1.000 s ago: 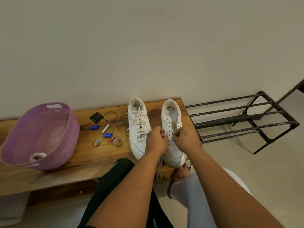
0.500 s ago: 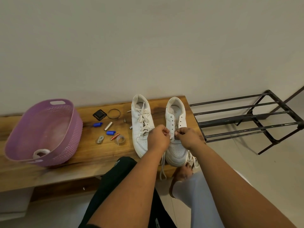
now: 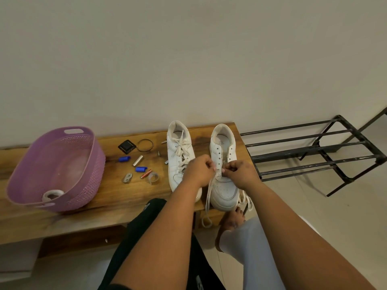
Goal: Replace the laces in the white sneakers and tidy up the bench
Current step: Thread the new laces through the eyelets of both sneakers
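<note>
Wooden bench against plain wall | right sneaker mostly unlaced | left hand, right hand pinching its lace

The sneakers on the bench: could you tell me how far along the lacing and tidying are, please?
Done: the left sneaker already looks laced. In hand: the left hand and right hand pinch the lace at the lower eyelets of the right sneaker; its upper eyelets are bare. Left: small items such as the blue caps lie loose on the bench, outside the purple basket.
</note>
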